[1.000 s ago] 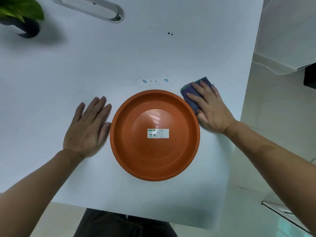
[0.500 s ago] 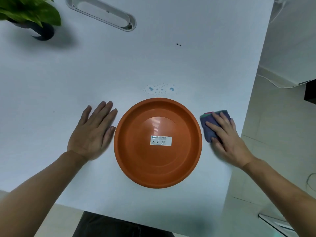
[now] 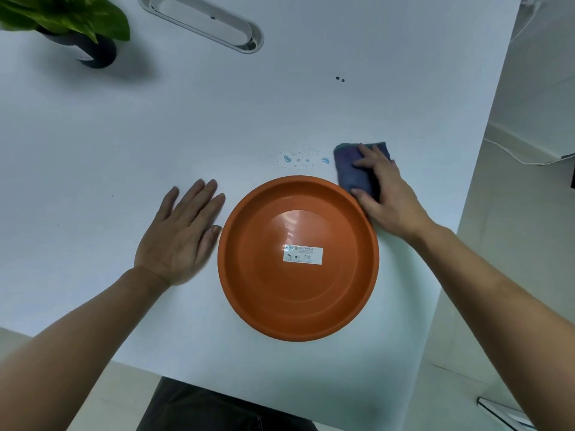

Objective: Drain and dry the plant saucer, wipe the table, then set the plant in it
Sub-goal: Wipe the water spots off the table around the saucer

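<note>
An orange plant saucer [image 3: 273, 293] with a white label in its middle sits on the white table [image 3: 217, 126] near the front edge. My right hand [image 3: 389, 197] presses a folded blue-purple cloth [image 3: 350, 169] flat on the table at the saucer's upper right rim. Water drops [image 3: 300, 159] lie on the table just behind the saucer, left of the cloth. My left hand [image 3: 182, 234] rests flat and empty on the table, its thumb beside the saucer's left rim. The green plant in a dark pot [image 3: 93, 48] stands at the far left corner.
A long oval metal cable grommet [image 3: 202, 23] is set into the table at the back. Two small dark dots [image 3: 340, 79] mark the surface at the right. The table's right edge [image 3: 479, 144] runs close to my right hand; floor lies beyond.
My right hand slid the cloth back along the table's right side, then forward again to the saucer's upper right, near the drops. The left hand and saucer stayed put.
</note>
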